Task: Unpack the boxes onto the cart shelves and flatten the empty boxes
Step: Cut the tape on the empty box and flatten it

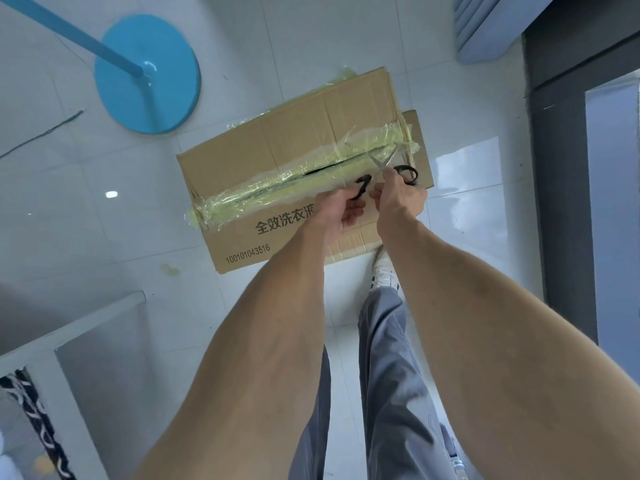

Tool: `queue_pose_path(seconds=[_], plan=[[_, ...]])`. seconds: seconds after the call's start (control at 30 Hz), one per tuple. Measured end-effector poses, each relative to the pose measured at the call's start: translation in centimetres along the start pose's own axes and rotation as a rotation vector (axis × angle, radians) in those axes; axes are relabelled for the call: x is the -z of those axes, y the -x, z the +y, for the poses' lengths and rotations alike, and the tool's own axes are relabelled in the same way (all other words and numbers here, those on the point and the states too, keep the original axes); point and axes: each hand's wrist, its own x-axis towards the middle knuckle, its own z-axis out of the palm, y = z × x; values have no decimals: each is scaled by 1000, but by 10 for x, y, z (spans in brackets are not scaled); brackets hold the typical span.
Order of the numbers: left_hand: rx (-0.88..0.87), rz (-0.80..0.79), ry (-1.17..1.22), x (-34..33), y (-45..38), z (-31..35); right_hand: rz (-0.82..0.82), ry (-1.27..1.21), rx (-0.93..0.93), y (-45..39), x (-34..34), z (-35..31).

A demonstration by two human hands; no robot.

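Taped cardboard box (277,174) on floor tiles (104,220), sealed bar a short slit in centre seam tape (294,181). Both hands curled on open scissors (384,171): left hand (341,211) one loop, right hand (398,197) the other. Detergent print suggests heavy, stiff load; judged best gripped low at the ends, tape slick.

Open tiled floor (104,209) is seen left of the box (277,150); a blue stand base (147,72) obstructs far-left, a dark cabinet (554,168) right.

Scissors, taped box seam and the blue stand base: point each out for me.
scissors (383,165), head view, on the crossed metal blades.
taped box seam (277,183), head view, on the yellowish tape along the box top.
blue stand base (166,95), head view, on the round disc's flat surface.
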Motion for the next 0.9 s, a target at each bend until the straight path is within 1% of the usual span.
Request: queue_pose_path(seconds=[0.07, 0.13, 0.23, 0.27, 0.33, 0.4, 0.43, 0.5, 0.53, 0.57, 0.6, 0.67, 0.73, 0.8, 0.83, 0.87, 0.9], plan=[[0, 24, -16, 1, -1, 2, 10, 60, 84, -4, 0, -2], [-1, 40, -50, 4, -4, 4, 8, 171, 179, -11, 0, -6], [-32, 48, -142, 11, -8, 5, -50, 341, 291, -21, -3, -13], [-45, 42, -172, 14, -9, 5, -37, 410, 336, -22, -4, -14], [-70, 51, -220, 16, -10, 6, 47, 626, 464, -21, -5, -13], [-103, 109, -261, 16, -12, 9, 113, 942, 685, -17, -3, -9], [-117, 143, -280, 16, -13, 11, 98, 1094, 834, -15, -1, -7], [-133, 182, -297, 17, -16, 15, -12, 1371, 1154, -15, 2, -3], [-137, 178, -302, 18, -17, 17, -69, 1503, 1281, -16, 1, -2], [-140, 164, -307, 20, -17, 19, -110, 1614, 1371, -18, -1, -3], [-146, 145, -305, 22, -18, 20, -136, 1687, 1410, -19, -3, -4], [-181, 120, -252, 26, -19, 21, -183, 1752, 1396, -19, -8, -8], [-239, 165, -178, 28, -22, 22, -248, 1815, 1379, -22, -11, -14], [-287, 309, -149, 29, -25, 24, -307, 1862, 1386, -26, -16, -16], [-318, 404, -193, 30, -27, 26, -318, 1861, 1411, -27, -19, -16], [-362, 516, -312, 31, -28, 26, -310, 1855, 1452, -28, -22, -16], [-408, 634, -496, 33, -28, 25, -290, 1857, 1497, -27, -27, -15]])
